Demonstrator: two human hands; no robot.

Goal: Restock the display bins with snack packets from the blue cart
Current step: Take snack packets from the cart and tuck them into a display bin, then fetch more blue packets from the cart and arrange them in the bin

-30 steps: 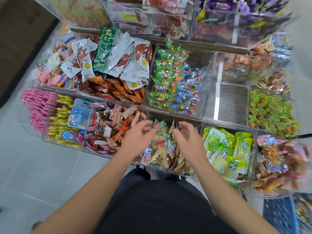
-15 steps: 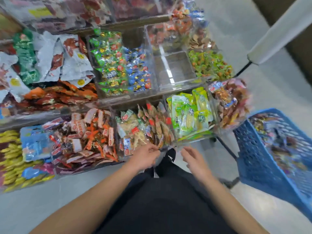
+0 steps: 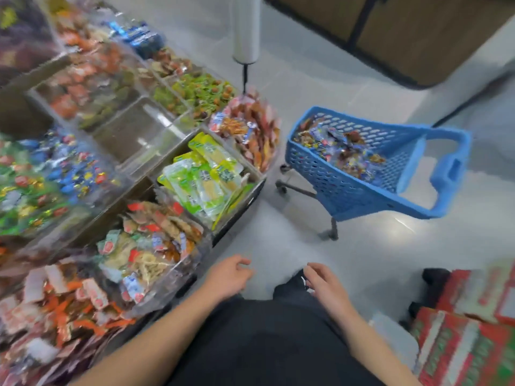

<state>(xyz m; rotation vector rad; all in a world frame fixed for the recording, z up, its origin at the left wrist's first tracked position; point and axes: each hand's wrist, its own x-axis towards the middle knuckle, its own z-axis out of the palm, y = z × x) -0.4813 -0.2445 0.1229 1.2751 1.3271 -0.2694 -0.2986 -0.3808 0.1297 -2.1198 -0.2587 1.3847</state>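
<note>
Nearby, a blue perforated plastic cart (image 3: 359,188) heaped with mixed snack packets (image 3: 344,151) was parked right of clear acrylic display bins (image 3: 156,135), left hand (image 3: 227,277) and right hand (image 3: 324,282) held empty, fingers loosely curled, apart.

Blue perforated cart (image 3: 354,188); yellow-green packets (image 3: 203,174); red-green striped boxes (image 3: 459,349); grey floor (image 3: 348,246); black clothing (image 3: 264,341).

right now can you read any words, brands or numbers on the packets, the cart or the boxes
No text can be read; the frame is motion-blurred.
Green-yellow packets: dark print, too blurred to read.
Packets in the near bin: red and blue labels, unreadable.
Blue cart: no lettering visible; its packets are too small and blurred.
Red and green boxes: pale lettering, smeared, unreadable.
</note>
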